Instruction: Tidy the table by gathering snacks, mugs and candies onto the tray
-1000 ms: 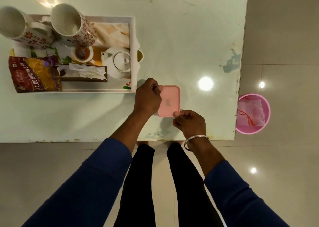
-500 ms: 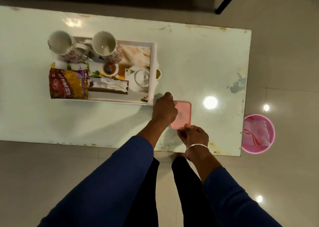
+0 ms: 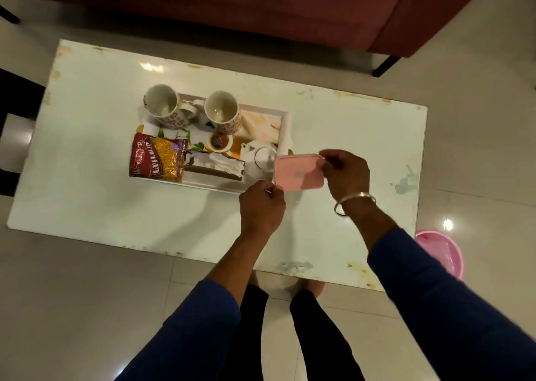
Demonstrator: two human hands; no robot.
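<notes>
Watching the feed here: the pink box (image 3: pixel 298 172) is up off the table (image 3: pixel 87 177), held right at the near right corner of the tray (image 3: pixel 285 125). The right hand (image 3: pixel 345 173) pinches its right edge, and the left hand (image 3: pixel 262 205) has fingers curled at its near left corner, looks like a pinch too. So I'd say it's about to go onto the tray.

Already on the tray: two flowered mugs (image 3: pixel 222 115), a small teapot (image 3: pixel 259 157), a little cup (image 3: pixel 218 142), a tissue box (image 3: pixel 214 166) and a snack packet (image 3: pixel 156 159) hanging over the left edge. I can't spot anything else loose on the table, so this box looks like the last piece. Free room on the tray is mostly the far right corner, tight fit I reckon.
</notes>
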